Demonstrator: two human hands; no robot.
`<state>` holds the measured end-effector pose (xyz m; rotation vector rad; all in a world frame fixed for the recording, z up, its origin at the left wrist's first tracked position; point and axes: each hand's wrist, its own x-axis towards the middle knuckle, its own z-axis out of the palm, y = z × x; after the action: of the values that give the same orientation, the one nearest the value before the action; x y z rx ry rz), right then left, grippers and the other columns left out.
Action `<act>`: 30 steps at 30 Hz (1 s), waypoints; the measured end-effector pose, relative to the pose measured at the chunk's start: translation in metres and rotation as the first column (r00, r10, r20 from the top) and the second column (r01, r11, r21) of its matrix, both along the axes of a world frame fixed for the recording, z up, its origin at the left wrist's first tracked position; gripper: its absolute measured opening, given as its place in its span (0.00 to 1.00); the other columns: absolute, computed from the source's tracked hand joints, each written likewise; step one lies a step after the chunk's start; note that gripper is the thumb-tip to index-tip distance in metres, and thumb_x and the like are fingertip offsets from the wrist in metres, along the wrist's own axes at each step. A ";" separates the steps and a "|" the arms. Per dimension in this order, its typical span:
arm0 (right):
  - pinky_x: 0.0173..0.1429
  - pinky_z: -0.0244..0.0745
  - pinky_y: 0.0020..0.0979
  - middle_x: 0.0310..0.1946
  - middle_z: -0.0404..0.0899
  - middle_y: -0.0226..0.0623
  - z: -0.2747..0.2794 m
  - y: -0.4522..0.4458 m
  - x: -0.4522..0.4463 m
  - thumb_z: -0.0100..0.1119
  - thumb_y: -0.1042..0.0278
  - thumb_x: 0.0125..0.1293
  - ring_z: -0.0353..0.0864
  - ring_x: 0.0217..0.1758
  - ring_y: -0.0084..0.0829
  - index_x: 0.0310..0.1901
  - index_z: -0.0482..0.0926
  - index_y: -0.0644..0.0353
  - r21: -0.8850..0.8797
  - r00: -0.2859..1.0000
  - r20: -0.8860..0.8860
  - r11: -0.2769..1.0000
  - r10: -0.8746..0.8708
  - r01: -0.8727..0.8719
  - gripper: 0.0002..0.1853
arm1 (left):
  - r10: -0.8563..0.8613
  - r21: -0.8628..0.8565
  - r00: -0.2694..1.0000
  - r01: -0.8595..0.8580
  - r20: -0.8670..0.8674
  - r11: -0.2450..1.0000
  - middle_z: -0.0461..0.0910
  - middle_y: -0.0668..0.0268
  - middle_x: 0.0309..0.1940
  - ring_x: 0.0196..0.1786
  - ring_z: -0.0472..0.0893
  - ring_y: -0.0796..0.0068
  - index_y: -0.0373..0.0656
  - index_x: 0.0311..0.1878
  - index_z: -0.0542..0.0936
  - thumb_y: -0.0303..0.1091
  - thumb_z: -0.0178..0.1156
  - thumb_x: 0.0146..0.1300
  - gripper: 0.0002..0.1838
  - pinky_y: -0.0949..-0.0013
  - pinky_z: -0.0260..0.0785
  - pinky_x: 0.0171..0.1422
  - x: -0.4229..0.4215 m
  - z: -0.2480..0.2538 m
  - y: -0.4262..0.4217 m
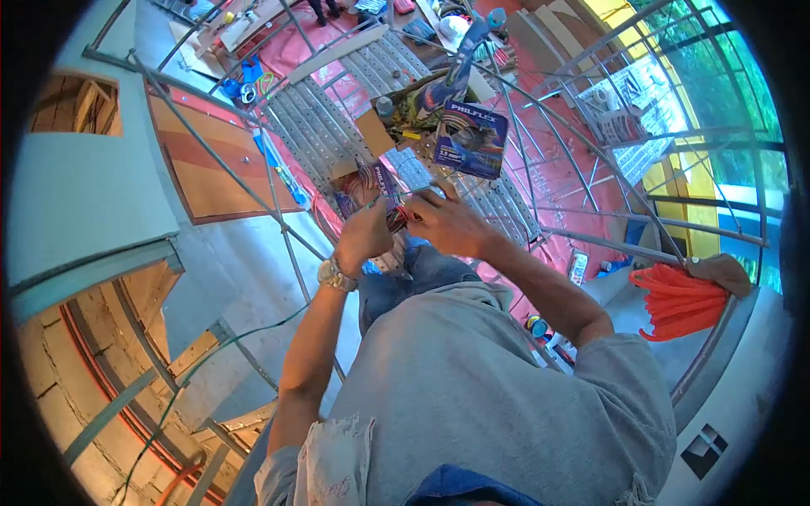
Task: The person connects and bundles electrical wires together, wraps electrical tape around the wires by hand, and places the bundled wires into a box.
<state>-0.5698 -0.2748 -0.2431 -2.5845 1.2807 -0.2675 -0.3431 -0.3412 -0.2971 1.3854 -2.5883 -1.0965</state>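
Note:
Close together in front of my body, both hands work at a small bundle of dark reddish electrical wires (396, 218). My left hand (364, 238), with a wristwatch (336, 275) on its wrist, is closed around the wires from the left. My right hand (447, 221) pinches at the same wires from the right, fingers bent. Which strand each hand holds is too small to tell. Just beyond the hands stands an open purple cable box (384, 179) with a pale flap (408, 169). A second PHILFLEX box (471, 140) sits further right.
Perforated metal scaffold planks (314, 126) lie below, framed by thin scaffold tubes (553, 118). A green wire (211, 352) trails along the left. Orange-red netting or bag material (677, 297) hangs at the right rail. Tools and materials lie on the pink-covered floor (295, 42) far below.

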 end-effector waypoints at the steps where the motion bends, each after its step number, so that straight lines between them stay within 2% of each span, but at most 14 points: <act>1: 0.71 0.71 0.54 0.61 0.77 0.35 0.000 -0.008 -0.007 0.62 0.70 0.66 0.78 0.69 0.46 0.50 0.84 0.54 -0.045 0.996 0.088 0.999 0.024 -0.020 0.12 | -0.087 0.050 0.996 0.086 0.020 0.995 0.84 0.38 0.37 0.44 0.86 0.33 0.34 0.51 0.73 0.24 0.65 0.53 0.21 0.37 0.77 0.43 0.000 -0.004 -0.009; 4: 0.69 0.76 0.47 0.67 0.75 0.35 -0.023 -0.013 -0.018 0.64 0.71 0.65 0.79 0.68 0.47 0.53 0.84 0.49 0.029 0.976 0.218 0.999 0.010 -0.017 0.15 | -0.212 0.175 0.977 0.208 0.003 0.962 0.84 0.38 0.36 0.43 0.85 0.33 0.36 0.52 0.74 0.22 0.64 0.52 0.21 0.39 0.77 0.43 -0.007 0.015 -0.025; 6: 0.60 0.81 0.45 0.63 0.78 0.36 -0.035 -0.010 -0.020 0.64 0.70 0.67 0.84 0.61 0.46 0.54 0.83 0.49 0.384 0.973 0.214 0.923 -0.090 0.000 0.14 | -0.248 0.170 0.968 0.239 0.032 0.956 0.83 0.40 0.37 0.43 0.86 0.34 0.38 0.52 0.75 0.21 0.65 0.51 0.22 0.40 0.78 0.43 -0.012 0.009 -0.027; 8: 0.53 0.83 0.46 0.58 0.80 0.38 -0.042 -0.003 -0.021 0.65 0.67 0.68 0.86 0.53 0.48 0.54 0.82 0.50 0.325 0.937 0.313 0.945 -0.154 0.047 0.14 | -0.238 -0.234 0.971 0.231 -0.001 0.944 0.82 0.43 0.39 0.44 0.86 0.37 0.39 0.52 0.75 0.22 0.66 0.51 0.22 0.42 0.79 0.43 -0.018 0.006 -0.017; 13: 0.48 0.83 0.48 0.43 0.84 0.41 -0.030 0.016 -0.027 0.66 0.62 0.71 0.88 0.43 0.50 0.54 0.80 0.50 0.367 0.790 0.495 0.911 -0.362 0.187 0.13 | -0.263 -0.224 0.961 0.275 0.081 0.935 0.83 0.49 0.37 0.43 0.86 0.43 0.41 0.51 0.79 0.26 0.67 0.52 0.20 0.46 0.80 0.44 -0.027 -0.007 -0.004; 15: 0.48 0.81 0.48 0.40 0.85 0.42 -0.017 0.017 -0.034 0.65 0.59 0.74 0.88 0.44 0.50 0.52 0.82 0.53 0.576 0.873 0.273 0.795 -0.405 0.189 0.11 | -0.377 -0.195 0.926 0.376 0.035 0.906 0.84 0.50 0.37 0.42 0.86 0.44 0.41 0.50 0.79 0.26 0.67 0.53 0.19 0.46 0.80 0.45 -0.029 -0.002 -0.015; 18: 0.45 0.81 0.44 0.36 0.87 0.42 -0.004 0.005 -0.054 0.65 0.61 0.74 0.88 0.37 0.45 0.48 0.87 0.53 0.474 0.839 0.346 0.850 -0.419 0.229 0.08 | -0.498 -0.135 0.867 0.491 -0.025 0.861 0.85 0.50 0.36 0.42 0.87 0.45 0.40 0.47 0.81 0.29 0.68 0.54 0.16 0.46 0.79 0.44 -0.043 0.025 -0.024; 20: 0.46 0.81 0.39 0.36 0.88 0.38 -0.014 -0.011 -0.071 0.66 0.59 0.75 0.87 0.37 0.36 0.48 0.87 0.58 0.541 0.759 0.488 0.831 -0.432 0.125 0.12 | -0.427 -0.030 0.849 0.441 -0.311 0.897 0.87 0.50 0.35 0.40 0.88 0.47 0.40 0.47 0.83 0.30 0.75 0.54 0.17 0.53 0.79 0.44 -0.054 0.037 -0.031; 22: 0.48 0.79 0.36 0.36 0.88 0.34 -0.034 -0.017 -0.077 0.66 0.57 0.76 0.85 0.40 0.28 0.47 0.87 0.63 0.606 0.610 0.618 0.795 -0.497 0.034 0.15 | -0.381 0.028 0.840 0.424 -0.387 0.905 0.87 0.50 0.36 0.40 0.89 0.49 0.39 0.47 0.84 0.29 0.75 0.54 0.17 0.54 0.79 0.44 -0.063 0.046 -0.034; 24: 0.54 0.79 0.40 0.43 0.88 0.41 -0.039 -0.015 -0.081 0.65 0.54 0.75 0.87 0.47 0.39 0.53 0.86 0.59 0.735 0.568 0.581 0.676 -0.583 -0.058 0.17 | -0.322 0.089 0.831 0.402 -0.455 0.911 0.88 0.50 0.37 0.40 0.89 0.52 0.38 0.48 0.85 0.28 0.74 0.54 0.17 0.56 0.79 0.44 -0.067 0.054 -0.041; 26: 0.60 0.78 0.40 0.53 0.87 0.41 -0.102 -0.004 -0.076 0.65 0.55 0.76 0.84 0.54 0.35 0.59 0.84 0.59 0.450 0.496 0.766 0.892 -0.409 0.039 0.19 | -0.294 0.055 0.894 0.330 -0.338 0.942 0.88 0.50 0.36 0.39 0.90 0.55 0.37 0.46 0.85 0.29 0.73 0.56 0.15 0.57 0.78 0.45 -0.064 0.060 -0.051; 27: 0.64 0.76 0.41 0.60 0.83 0.40 -0.103 0.012 -0.064 0.64 0.55 0.76 0.82 0.59 0.33 0.64 0.82 0.57 0.554 0.316 0.771 0.827 -0.552 0.093 0.21 | -0.307 0.056 0.890 0.344 -0.337 0.937 0.88 0.50 0.36 0.39 0.90 0.55 0.37 0.46 0.85 0.29 0.73 0.56 0.15 0.57 0.78 0.45 -0.063 0.063 -0.054; 28: 0.65 0.77 0.40 0.56 0.85 0.38 -0.121 0.024 -0.047 0.62 0.57 0.79 0.82 0.58 0.31 0.63 0.83 0.56 0.344 0.638 0.493 0.806 -0.592 0.482 0.19 | -0.247 0.067 0.909 0.284 -0.336 0.956 0.87 0.50 0.34 0.38 0.90 0.55 0.37 0.45 0.85 0.30 0.73 0.55 0.15 0.56 0.78 0.44 -0.064 0.066 -0.059; 30: 0.64 0.78 0.38 0.51 0.88 0.39 -0.077 0.028 -0.025 0.59 0.58 0.81 0.84 0.55 0.33 0.61 0.85 0.53 0.862 0.304 0.220 0.331 -0.927 0.385 0.16 | -0.197 0.068 0.920 0.233 -0.340 0.970 0.86 0.50 0.32 0.37 0.89 0.55 0.37 0.44 0.85 0.31 0.73 0.54 0.15 0.56 0.78 0.43 -0.069 0.068 -0.075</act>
<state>-0.5943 -0.2470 -0.3206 -0.8664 1.6850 -0.7120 -0.4120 -0.4160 -0.2291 0.8469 -2.5033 -1.3790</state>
